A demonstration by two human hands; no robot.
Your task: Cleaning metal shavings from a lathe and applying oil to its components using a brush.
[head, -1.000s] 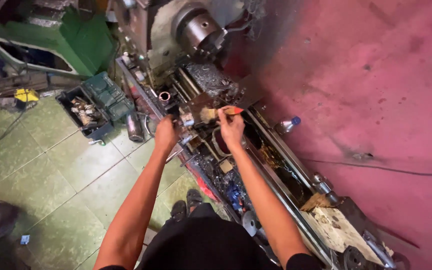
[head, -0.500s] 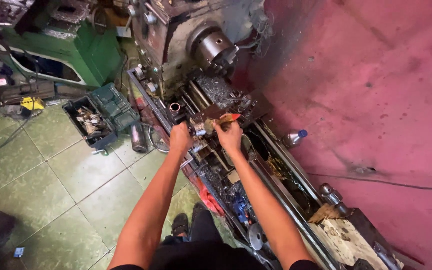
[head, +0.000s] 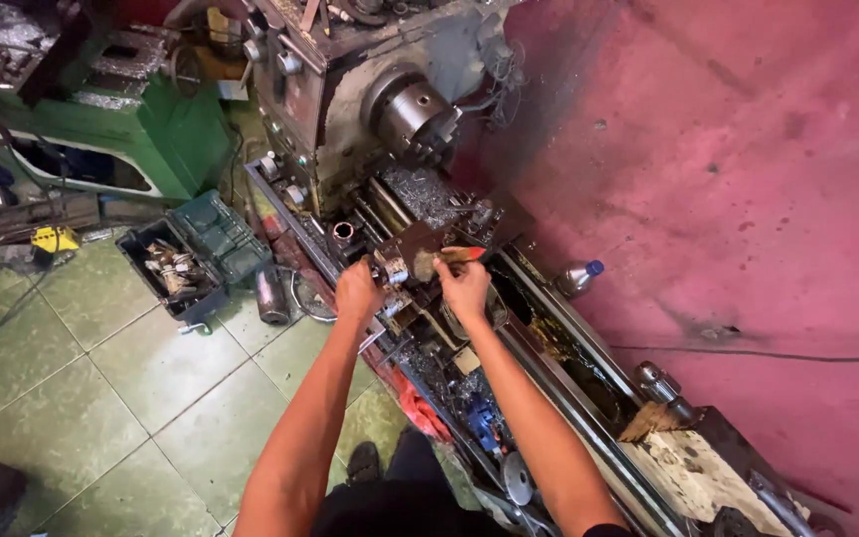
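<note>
At frame centre, the right hand (head: pixel 464 288) closes its grip on a red-handled brush (head: pixel 452 257), bristles toward the lathe carriage (head: pixel 412 249); the left hand (head: pixel 358 291) clasps the carriage edge, steadying.

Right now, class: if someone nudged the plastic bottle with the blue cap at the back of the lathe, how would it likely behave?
The plastic bottle looks small and thin-walled, so it is probably light and easily shifted. It leans between the lathe bed and the red wall, so a push may slide or tip it. Its round body would likely roll.
</note>
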